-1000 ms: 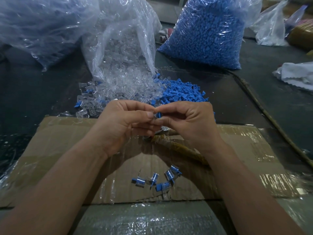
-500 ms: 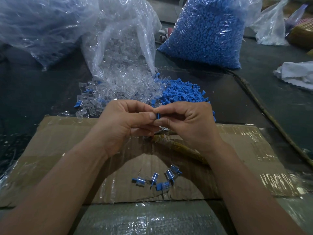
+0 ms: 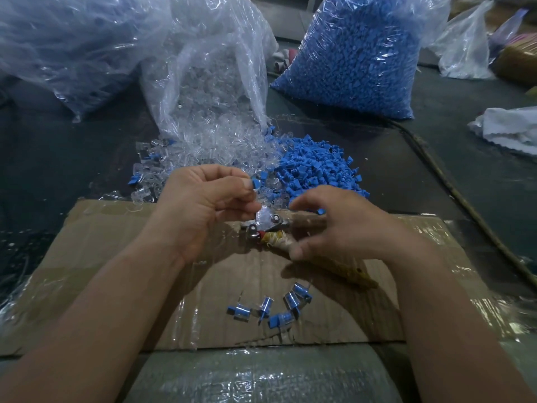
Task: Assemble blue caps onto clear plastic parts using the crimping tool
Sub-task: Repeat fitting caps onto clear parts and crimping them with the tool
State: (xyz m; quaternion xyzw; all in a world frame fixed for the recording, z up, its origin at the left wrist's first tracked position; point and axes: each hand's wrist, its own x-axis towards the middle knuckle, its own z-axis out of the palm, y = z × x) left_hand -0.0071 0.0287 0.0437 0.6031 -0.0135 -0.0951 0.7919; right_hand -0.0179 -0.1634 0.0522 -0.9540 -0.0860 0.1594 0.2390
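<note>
Blue cap (image 3: 256, 183) pinched at the fingertips of the left hand (image 3: 203, 207), just above centre frame, with the clear plastic part under it mostly hidden by the fingers. Looks small and near weightless: hard moulded plastic, smooth, probably slippery, and apt to flick away if squeezed off-centre. Best held low on the flat sides of the clear body, leaving the cap end free for the tool. Likely stiff rather than springy, and perhaps brittle enough to crack under too hard a squeeze, so calls for one steady press, not a snap. Crimping tool (image 3: 261, 226) lying on the cardboard sheet (image 3: 116, 257) at centre frame, metal head just below the left fingertips, tape-wrapped handles running off toward the lower right. Right hand (image 3: 343, 225) arched over those handles, fingers loosely curved and not closed round anything; cannot tell whether the thumb touches the lower handle. Hands apart, close on either side of the tool head. Finished pieces (image 3: 280, 319) scattered at lower centre on the cardboard, apart from the tool. Heap of loose caps (image 3: 316, 170) above centre, touching the spilled clear parts (image 3: 197, 158) to its left, both on the dark desk (image 3: 58, 155). Full bag of caps (image 3: 357, 53) standing at upper right.
</note>
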